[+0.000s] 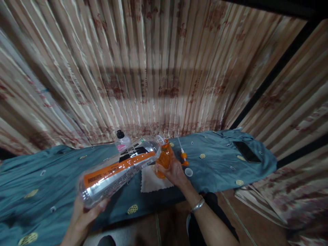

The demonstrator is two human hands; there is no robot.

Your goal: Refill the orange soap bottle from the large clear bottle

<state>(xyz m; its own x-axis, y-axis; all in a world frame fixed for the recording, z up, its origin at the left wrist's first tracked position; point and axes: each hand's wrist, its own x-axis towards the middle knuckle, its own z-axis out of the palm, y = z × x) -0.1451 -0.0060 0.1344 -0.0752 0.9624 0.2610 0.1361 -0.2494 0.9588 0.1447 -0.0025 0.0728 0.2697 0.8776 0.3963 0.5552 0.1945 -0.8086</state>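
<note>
My left hand (89, 212) grips the base of a large clear bottle (120, 167) with an orange and silver label. The bottle is tilted, its neck at the mouth of a small orange bottle (164, 155). My right hand (174, 171) is wrapped round that orange bottle, which stands over a white cloth (152, 181). Right of it lie an orange pump top (183, 157) with a clear tube and a small white cap (189, 172). Whether liquid is flowing between the bottles is too small to tell.
A clear bottle with a black cap (123, 140) stands at the back, near the striped curtain (159, 68). A dark phone (246, 151) lies at the right on the teal patterned cloth (215, 171). Dark frame bars cross the right side.
</note>
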